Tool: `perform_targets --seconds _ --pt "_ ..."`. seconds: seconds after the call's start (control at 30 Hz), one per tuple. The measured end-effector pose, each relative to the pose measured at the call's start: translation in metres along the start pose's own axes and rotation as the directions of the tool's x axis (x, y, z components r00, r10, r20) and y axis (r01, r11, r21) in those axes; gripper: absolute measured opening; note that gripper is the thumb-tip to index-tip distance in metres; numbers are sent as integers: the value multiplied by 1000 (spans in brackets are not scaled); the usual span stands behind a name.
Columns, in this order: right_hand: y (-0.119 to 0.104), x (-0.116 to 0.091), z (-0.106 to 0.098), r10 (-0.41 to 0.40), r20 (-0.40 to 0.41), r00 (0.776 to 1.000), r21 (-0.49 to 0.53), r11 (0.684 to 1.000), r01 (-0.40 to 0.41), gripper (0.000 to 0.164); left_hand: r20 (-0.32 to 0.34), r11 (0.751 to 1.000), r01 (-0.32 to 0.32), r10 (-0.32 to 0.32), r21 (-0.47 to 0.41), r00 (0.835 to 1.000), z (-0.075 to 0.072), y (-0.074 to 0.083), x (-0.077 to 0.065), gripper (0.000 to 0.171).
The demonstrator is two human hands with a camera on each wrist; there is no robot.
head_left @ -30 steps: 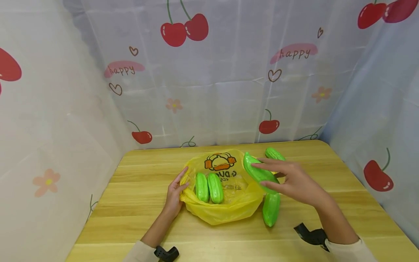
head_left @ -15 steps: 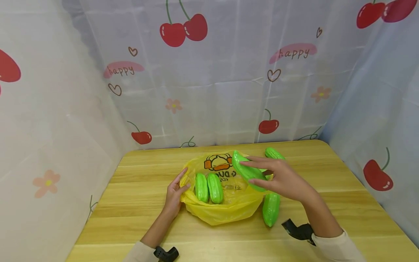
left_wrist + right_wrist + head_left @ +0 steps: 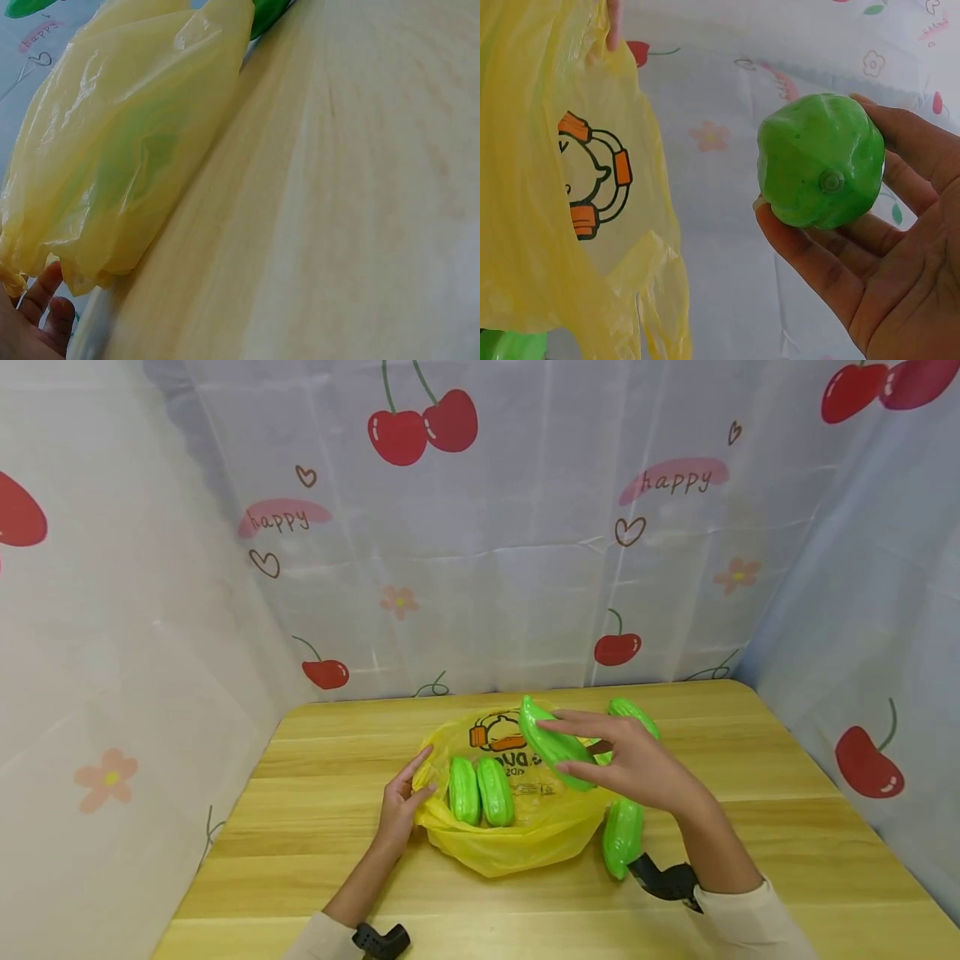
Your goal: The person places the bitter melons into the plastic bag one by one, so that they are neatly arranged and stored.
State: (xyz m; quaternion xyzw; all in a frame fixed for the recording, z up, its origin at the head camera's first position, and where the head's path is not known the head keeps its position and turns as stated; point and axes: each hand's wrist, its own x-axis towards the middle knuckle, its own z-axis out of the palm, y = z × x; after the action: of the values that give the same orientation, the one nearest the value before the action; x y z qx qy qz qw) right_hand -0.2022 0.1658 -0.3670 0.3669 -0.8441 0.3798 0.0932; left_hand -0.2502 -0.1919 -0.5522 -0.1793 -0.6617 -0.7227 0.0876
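Observation:
A yellow plastic bag [image 3: 517, 852] stands wide-mouthed on the wooden table, a printed cartoon duck on its inner back wall. My left hand [image 3: 397, 806] grips its left rim between thumb and fingers. Inside, on the left, one ridged green toy cucumber [image 3: 463, 792] lies beside a second toy cucumber [image 3: 495, 792]. Above the right part of the bag's mouth, my right hand [image 3: 641, 764] holds another toy cucumber [image 3: 547, 739], tilted with its pointed end up and left. The right wrist view shows the blunt end of that held cucumber [image 3: 817, 150], with thumb and fingers around it.
Right of the bag lies a loose toy cucumber [image 3: 622, 839], and farther back another loose cucumber [image 3: 633, 717]. A bit of green shows behind my right hand. A cherry-patterned curtain [image 3: 480, 568] encloses the table [image 3: 750, 827] at the back and sides.
My right hand has carried the toy cucumber leftward, from beside the bag's right rim to over its mouth. The left hand and the bag have stayed in place.

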Motion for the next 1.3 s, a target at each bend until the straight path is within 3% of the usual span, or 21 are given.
perform_targets --seconds 0.23,0.53,1.3 --pt "3 5 9 59 10 998 42 997 -59 52 21 1000 0 1 -25 1000 1 1 -1 57" --pt "10 11 24 77 34 996 100 992 -81 52 29 1000 -13 14 -28 999 0 0 0 58" --pt "22 24 72 196 -64 978 118 975 -188 49 45 999 -39 40 -20 998 0 -1 0 58"
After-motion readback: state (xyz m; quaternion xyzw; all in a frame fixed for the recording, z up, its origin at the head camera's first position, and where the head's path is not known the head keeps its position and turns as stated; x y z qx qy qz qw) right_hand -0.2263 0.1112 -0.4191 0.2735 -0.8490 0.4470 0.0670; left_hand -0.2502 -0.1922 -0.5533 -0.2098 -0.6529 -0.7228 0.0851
